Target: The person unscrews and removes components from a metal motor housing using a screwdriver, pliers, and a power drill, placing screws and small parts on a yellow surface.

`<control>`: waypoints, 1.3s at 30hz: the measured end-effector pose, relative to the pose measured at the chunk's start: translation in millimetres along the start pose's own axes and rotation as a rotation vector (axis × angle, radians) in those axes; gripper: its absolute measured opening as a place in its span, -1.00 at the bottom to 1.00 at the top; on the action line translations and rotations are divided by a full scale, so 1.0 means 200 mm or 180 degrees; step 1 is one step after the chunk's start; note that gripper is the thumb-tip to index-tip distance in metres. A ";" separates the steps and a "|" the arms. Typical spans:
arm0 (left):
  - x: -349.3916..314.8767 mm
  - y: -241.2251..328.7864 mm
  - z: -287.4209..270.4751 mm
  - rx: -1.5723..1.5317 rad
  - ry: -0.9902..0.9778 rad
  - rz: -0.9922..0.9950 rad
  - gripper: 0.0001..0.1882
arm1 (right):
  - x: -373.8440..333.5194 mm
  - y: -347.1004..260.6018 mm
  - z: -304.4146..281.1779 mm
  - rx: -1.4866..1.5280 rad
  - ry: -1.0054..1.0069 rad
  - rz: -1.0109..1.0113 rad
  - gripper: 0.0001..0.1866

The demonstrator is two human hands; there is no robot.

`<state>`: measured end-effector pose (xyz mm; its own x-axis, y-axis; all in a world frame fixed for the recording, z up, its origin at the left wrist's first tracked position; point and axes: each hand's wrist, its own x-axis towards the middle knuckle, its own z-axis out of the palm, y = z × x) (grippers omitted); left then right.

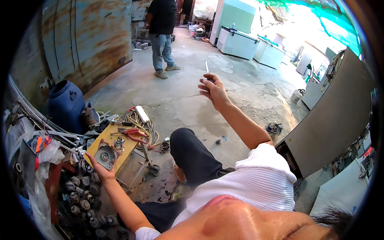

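Observation:
My left hand (103, 171) grips a round grey metal motor housing (106, 155), its hollow side showing. It is held over the near end of a small wooden-topped bench (98, 141). Red-handled pliers (135, 132) and small metal parts (119, 143) lie on that bench. Raised out over the floor, my right hand (216, 93) is closed around a thin tool (207, 67) with a pale shaft pointing up, which looks like a screwdriver. A dark bit of its handle shows between the fingers.
Beside the bench lie a coiled yellowish cord (153, 130) and a white power strip (142, 114). Several old motors (85, 205) are heaped at lower left, near a blue barrel (65, 107). A person (162, 36) stands ahead. Chest freezers (237, 43) and a large grey panel (334, 116) stand right.

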<state>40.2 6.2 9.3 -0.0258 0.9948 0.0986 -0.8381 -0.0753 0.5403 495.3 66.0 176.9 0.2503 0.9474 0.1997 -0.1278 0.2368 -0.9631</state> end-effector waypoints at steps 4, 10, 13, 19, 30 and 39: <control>-0.01 0.01 -0.01 0.0005 -0.0147 0.0041 -0.17 | -0.06 0.02 0.07 -0.0202 -0.0341 0.0086 -0.67; 0.01 0.02 0.00 -0.0051 -0.0101 0.0114 -0.13 | -0.06 -0.01 0.13 -0.0484 -0.0504 -0.0172 -0.59; 0.02 0.01 -0.01 -0.0069 -0.0121 0.0076 -0.12 | -0.07 0.01 0.13 -0.0341 -0.0279 -0.0240 -0.47; 0.05 0.00 -0.06 -0.0118 -0.0079 0.0022 -0.14 | 0.37 -0.15 -0.03 0.0289 0.1001 -0.0885 -0.67; 0.05 -0.01 -0.09 -0.0103 -0.0227 0.0007 -0.15 | 0.60 -0.47 0.43 0.0996 -0.0701 -0.0362 -0.91; 0.02 0.02 -0.07 0.0063 -0.0191 0.0125 -0.11 | 0.27 -0.15 0.48 0.0885 -0.0744 0.0668 -0.87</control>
<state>29.0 11.8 -0.9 -0.0250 0.9852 0.1696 -0.8261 -0.1159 0.5515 420.0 130.2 233.9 -0.0292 0.9971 0.0707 -0.4151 0.0522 -0.9083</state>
